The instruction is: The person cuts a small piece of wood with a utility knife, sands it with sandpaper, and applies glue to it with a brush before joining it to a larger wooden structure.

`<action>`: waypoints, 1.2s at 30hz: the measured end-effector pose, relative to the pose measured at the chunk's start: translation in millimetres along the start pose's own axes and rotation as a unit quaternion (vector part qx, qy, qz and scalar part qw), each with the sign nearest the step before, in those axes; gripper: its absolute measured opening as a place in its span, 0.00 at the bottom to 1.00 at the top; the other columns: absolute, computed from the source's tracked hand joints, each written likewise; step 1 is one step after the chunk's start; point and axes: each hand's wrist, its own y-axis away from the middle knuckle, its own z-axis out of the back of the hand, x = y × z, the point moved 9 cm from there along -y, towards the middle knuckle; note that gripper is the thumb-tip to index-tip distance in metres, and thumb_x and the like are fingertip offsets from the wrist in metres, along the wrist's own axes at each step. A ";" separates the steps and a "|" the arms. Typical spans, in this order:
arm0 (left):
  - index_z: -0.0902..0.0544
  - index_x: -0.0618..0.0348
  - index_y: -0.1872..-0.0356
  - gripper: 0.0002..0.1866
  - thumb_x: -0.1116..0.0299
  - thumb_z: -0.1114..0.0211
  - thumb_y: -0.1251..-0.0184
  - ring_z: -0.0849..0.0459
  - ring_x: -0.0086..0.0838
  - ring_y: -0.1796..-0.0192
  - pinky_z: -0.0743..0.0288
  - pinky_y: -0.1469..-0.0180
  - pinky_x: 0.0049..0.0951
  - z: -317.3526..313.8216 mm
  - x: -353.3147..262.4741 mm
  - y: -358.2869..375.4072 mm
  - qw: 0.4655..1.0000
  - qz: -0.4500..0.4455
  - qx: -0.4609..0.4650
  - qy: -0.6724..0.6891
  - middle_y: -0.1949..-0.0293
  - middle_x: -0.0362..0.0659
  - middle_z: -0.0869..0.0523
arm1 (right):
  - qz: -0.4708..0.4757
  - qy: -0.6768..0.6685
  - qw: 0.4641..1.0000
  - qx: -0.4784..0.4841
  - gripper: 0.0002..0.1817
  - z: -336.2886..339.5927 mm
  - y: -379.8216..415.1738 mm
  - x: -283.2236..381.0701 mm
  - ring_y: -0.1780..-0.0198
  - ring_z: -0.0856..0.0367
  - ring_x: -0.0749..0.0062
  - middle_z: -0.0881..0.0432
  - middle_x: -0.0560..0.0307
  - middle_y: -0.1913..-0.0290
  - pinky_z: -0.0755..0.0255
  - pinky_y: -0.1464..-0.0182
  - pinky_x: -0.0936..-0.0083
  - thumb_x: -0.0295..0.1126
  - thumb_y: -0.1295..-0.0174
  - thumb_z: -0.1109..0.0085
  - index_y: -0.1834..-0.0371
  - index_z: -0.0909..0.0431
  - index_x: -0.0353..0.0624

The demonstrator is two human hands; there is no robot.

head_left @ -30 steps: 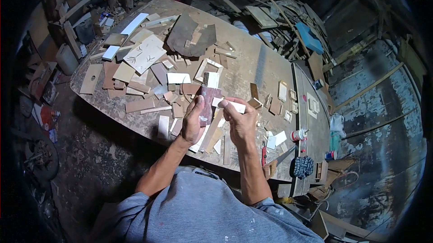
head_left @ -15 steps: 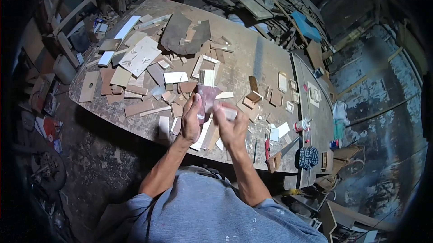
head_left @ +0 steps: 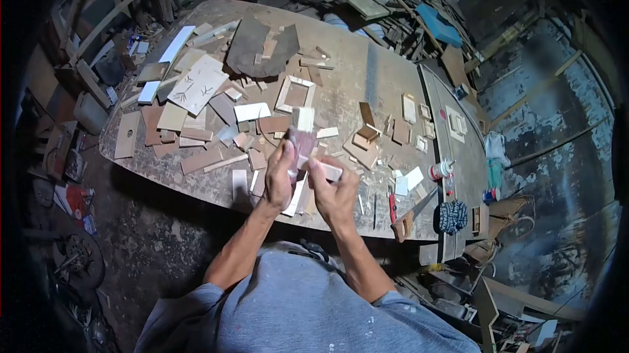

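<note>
My left hand (head_left: pixel 280 179) is closed round a sanding block (head_left: pixel 304 138), a strip of wood wrapped in reddish sandpaper. Its bare pale end points away from me. In my right hand (head_left: pixel 337 194), a small pale wood piece (head_left: pixel 331 171) is pinched between thumb and fingers. That piece lies against or very close to the sandpaper's right side; the fingers partly hide where they meet. Beyond the block, a small wooden frame (head_left: pixel 283 105) rests on the workbench (head_left: pixel 341 52).
Wood offcuts (head_left: pixel 200 156) cover the bench's left half. To the right are a small open wooden box (head_left: pixel 365 138), a glue bottle (head_left: pixel 441 169), a red-handled tool (head_left: pixel 393 207), a handsaw (head_left: pixel 405 225) and a dark patterned cloth item (head_left: pixel 453 217). Scrap wood (head_left: pixel 393 22) is piled behind.
My right hand, blurred before, now shows sharply with the small wood piece moved slightly down and left by the sandpaper. The view has shifted a little; my left hand keeps its hold.
</note>
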 end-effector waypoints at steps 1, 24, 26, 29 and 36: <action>0.24 0.60 0.39 0.22 0.52 0.52 0.15 0.16 0.26 0.47 0.23 0.42 0.28 0.7 2.9 0.3 1.000 -0.006 0.006 -0.016 0.48 0.42 0.15 | -0.019 -0.012 1.000 0.015 0.14 0.2 1.9 -0.5 0.75 0.24 0.84 0.18 0.63 0.76 0.31 0.73 0.82 0.34 0.29 0.37 0.64 0.14 0.31; 0.26 0.62 0.35 0.24 0.52 0.49 0.16 0.19 0.28 0.41 0.27 0.35 0.32 -6.2 50.8 7.1 0.987 0.115 0.034 0.105 0.43 0.45 0.17 | -0.055 0.068 0.994 -0.067 0.13 47.2 -2.4 -35.5 0.79 0.26 0.84 0.20 0.65 0.80 0.34 0.76 0.80 0.34 0.30 0.35 0.68 0.14 0.34; 0.26 0.62 0.35 0.24 0.52 0.50 0.16 0.18 0.28 0.41 0.26 0.35 0.33 -3.5 58.7 1.3 0.988 0.113 0.033 0.097 0.43 0.45 0.17 | -0.040 0.042 0.996 -0.064 0.13 27.1 24.7 -51.9 0.78 0.26 0.84 0.20 0.65 0.80 0.34 0.76 0.80 0.34 0.31 0.36 0.67 0.15 0.34; 0.27 0.61 0.34 0.24 0.53 0.51 0.15 0.18 0.30 0.42 0.26 0.35 0.34 -3.5 78.2 16.2 0.985 0.146 0.022 0.088 0.42 0.45 0.17 | -0.058 0.089 0.991 -0.076 0.12 42.2 -19.2 -67.4 0.78 0.25 0.84 0.20 0.64 0.80 0.32 0.76 0.80 0.33 0.32 0.34 0.67 0.14 0.34; 0.27 0.60 0.34 0.23 0.52 0.52 0.15 0.18 0.28 0.42 0.26 0.36 0.33 -4.0 82.4 10.0 0.980 0.170 0.034 0.095 0.43 0.43 0.17 | -0.102 0.062 0.989 -0.088 0.13 33.5 12.7 -65.1 0.77 0.23 0.83 0.19 0.62 0.81 0.30 0.75 0.77 0.33 0.32 0.36 0.70 0.15 0.32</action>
